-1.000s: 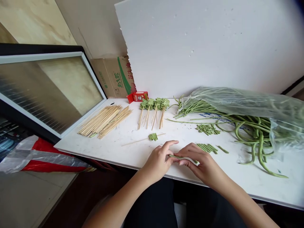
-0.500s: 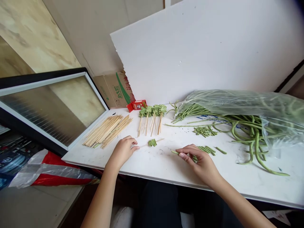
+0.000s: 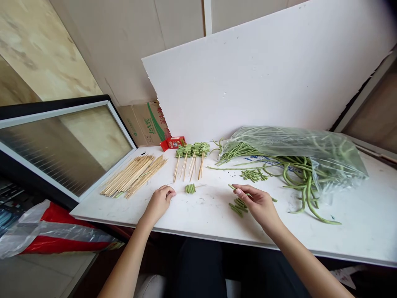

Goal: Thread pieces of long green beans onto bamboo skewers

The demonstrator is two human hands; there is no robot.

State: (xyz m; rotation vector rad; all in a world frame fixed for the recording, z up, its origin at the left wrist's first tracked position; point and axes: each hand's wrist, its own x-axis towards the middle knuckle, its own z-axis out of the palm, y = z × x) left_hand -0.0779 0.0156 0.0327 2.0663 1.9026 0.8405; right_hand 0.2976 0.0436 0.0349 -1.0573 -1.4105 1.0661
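Between the fingertips of my left hand [image 3: 160, 203] is the end of a thin bamboo skewer [image 3: 200, 186], held low over the table. Several short green bean pieces [image 3: 190, 188] sit side by side along its middle. My right hand [image 3: 259, 205] pinches one cut bean piece [image 3: 231, 187], whose tip sticks out to the left, apart from the skewer. Below that hand lies a small pile of cut bean pieces [image 3: 238, 207], partly covered by the fingers. Finished bean skewers [image 3: 192, 150] lie stacked farther back, sticks pointing toward me.
Bare skewers [image 3: 133, 174] lie at the left beside a framed glass panel [image 3: 68, 145]. A red box [image 3: 173, 143] and a cardboard box [image 3: 144, 124] stand behind. At right, long beans [image 3: 305, 178] spill from a plastic bag [image 3: 338, 153]; more cut pieces [image 3: 254, 175] lie nearby.
My right hand has lifted off the cut pieces with one bean piece, uncovering part of the pile. My left hand still holds the skewer. The whole view has shifted slightly.
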